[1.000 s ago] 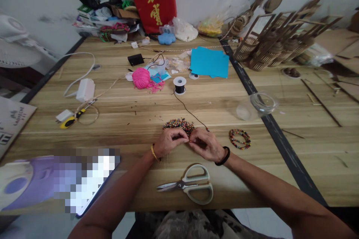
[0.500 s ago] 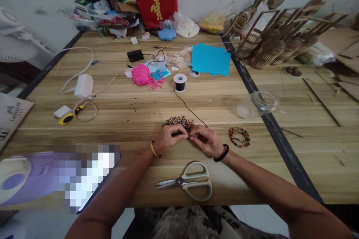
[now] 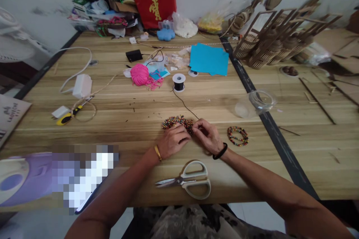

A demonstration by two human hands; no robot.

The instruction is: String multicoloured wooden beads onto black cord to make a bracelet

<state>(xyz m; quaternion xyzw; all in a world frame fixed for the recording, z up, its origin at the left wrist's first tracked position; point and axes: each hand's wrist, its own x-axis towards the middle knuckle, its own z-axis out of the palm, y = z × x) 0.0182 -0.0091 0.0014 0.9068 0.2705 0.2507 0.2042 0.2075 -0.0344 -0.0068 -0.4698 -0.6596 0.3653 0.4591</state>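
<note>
Multicoloured beads [image 3: 178, 121] lie in a pile on the wooden table. My left hand [image 3: 174, 141] rests at the near edge of this pile, fingers bent together; what they pinch, if anything, is hidden. Beside it, my right hand [image 3: 208, 136] is closed in a pinch on the thin black cord [image 3: 185, 104], whose tip is too small to make out. The cord runs back to a white spool [image 3: 178, 82]. A beaded bracelet [image 3: 238, 136] lies right of my right hand. Scissors [image 3: 183, 180] with pale handles lie in front of me.
Pink yarn [image 3: 140, 74], blue paper sheets [image 3: 209, 59] and a clear plastic jar [image 3: 256, 103] lie farther back. A yellow-black cutter [image 3: 68, 115] and a white adapter [image 3: 82, 86] sit left. Wooden lantern-like frames [image 3: 272, 44] stand back right. A lit phone [image 3: 95, 179] is near left.
My left hand has drawn away from the right fingertips and turned palm down onto the bead pile. My right hand has shifted slightly up, still pinching. The view has moved slightly.
</note>
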